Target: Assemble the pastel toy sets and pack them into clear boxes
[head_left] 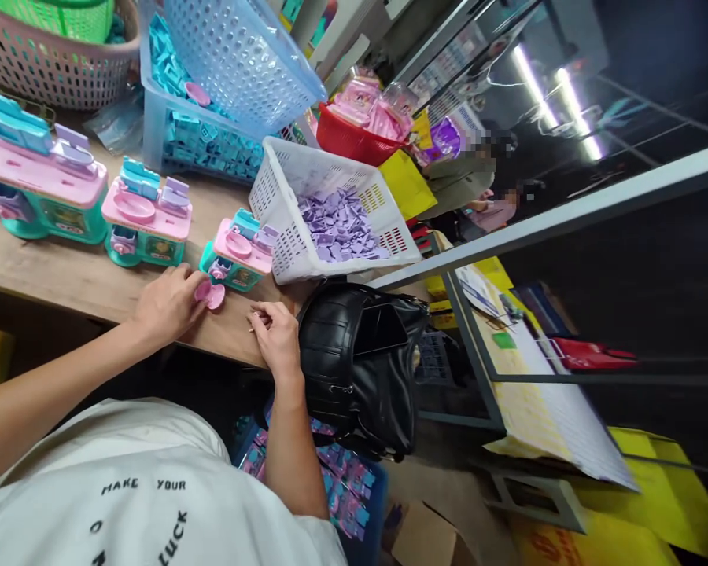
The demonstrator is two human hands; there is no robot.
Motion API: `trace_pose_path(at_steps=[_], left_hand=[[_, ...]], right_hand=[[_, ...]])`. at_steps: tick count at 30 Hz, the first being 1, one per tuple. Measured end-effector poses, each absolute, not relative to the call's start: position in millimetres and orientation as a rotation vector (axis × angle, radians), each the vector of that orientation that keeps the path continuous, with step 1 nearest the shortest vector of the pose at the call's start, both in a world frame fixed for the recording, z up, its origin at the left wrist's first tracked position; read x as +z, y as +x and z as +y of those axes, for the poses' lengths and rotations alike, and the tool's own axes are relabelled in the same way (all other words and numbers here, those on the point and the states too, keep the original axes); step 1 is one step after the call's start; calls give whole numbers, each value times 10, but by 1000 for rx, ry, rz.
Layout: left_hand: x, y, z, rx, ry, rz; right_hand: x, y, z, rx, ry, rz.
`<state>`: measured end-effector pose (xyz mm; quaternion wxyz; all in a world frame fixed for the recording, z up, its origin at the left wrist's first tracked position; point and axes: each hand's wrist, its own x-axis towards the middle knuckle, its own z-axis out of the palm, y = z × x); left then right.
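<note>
My left hand (171, 305) rests at the front edge of the wooden table, its fingers closed on small pink plastic dishes (211, 294). To the right, my right hand (276, 336) is curled with thumb and fingers pinched together. Whatever may be between those fingertips is too small to name. Just behind both hands stands a toy kitchen (239, 250) with a pink top, teal base and blue and lilac parts. A second toy kitchen (147, 212) and a third toy kitchen (47, 177) stand in a row to the left. Each is upright.
A white basket (283, 228) of lilac pieces stands behind my right hand. Behind the toys are a blue crate (153, 126) of blue parts and a pink basket (53, 75). A black bag (330, 346) hangs at the table's right end. People sit farther back.
</note>
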<state>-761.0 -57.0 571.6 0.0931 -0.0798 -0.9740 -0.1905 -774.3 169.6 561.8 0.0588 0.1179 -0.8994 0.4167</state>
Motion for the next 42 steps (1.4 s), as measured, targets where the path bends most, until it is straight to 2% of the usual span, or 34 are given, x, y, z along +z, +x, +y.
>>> trace_pose_path(at_steps=[5, 9, 15, 19, 27, 38, 42], left_hand=[[5638, -7623, -659, -873, -203, -2798], [5602, -7566, -771, -961, -251, -2666], [5624, -7388, -762, -1288, -143, -2574], [5612, -7330, -665, -1492, 30, -2532], [5644, -7323, -598, -1471, 136, -2504], [5583, -7326, -592, -1383, 105, -2479], [5493, -7297, -563, -1225, -22, -2431]], right_hand=[[5624, -7635, 1483, 1422, 582, -2369], [5513, -7538, 1367, 1268, 814, -2373], [5496, -7393, 1546, 1010, 751, -2483], [5608, -7313, 1464, 1194, 657, -2426], [5510, -7435, 837, 1565, 454, -2233], [5438, -7370, 738, 1469, 474, -2327], [5514, -7347, 713, 1369, 529, -2311]])
